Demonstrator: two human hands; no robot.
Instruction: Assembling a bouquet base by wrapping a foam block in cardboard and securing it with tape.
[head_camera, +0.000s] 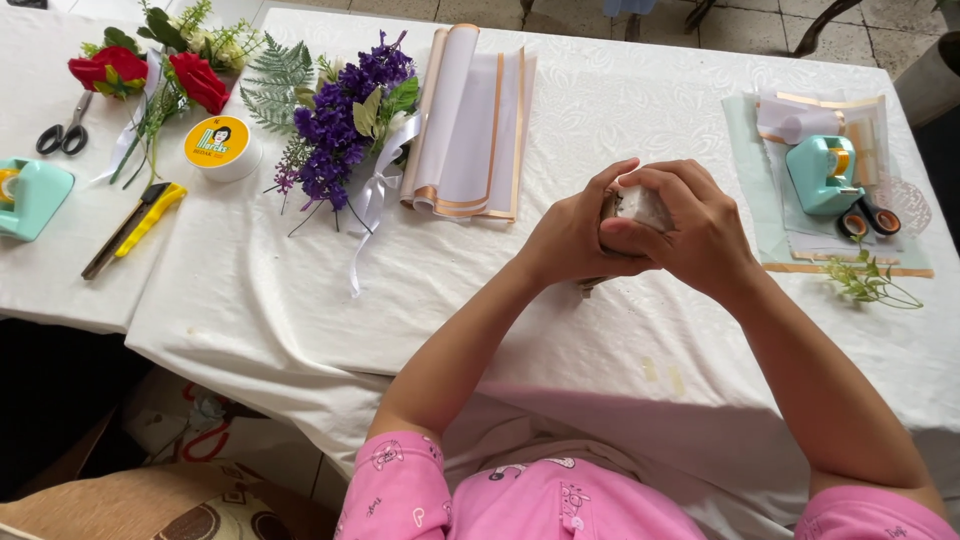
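The white embossed tablecloth (640, 330) spreads across the whole table in front of me, and near its middle both my hands meet around one small thing. My left hand (570, 240) and my right hand (700, 232) are closed together on a small whitish bundle (640, 205), held just above the cloth; it looks pale and a little crumpled, with a darker brownish edge on its left side and a thin dark end poking out below my left hand, but my fingers cover most of it and I cannot tell exactly what it is. Up and to the left lies a stack of white wrapping sheets with gold edges (470, 130), and just beside it a purple flower bouquet (345, 120) with fern leaves and a white ribbon. On the right, well apart from my hands, a mint-green tape dispenser (822, 175) sits on more sheets, with orange-handled scissors (868, 218) touching its base and a green sprig (870, 282) below. Far left are red flowers (150, 72), a round tin (220, 145) and a yellow utility knife (135, 225).
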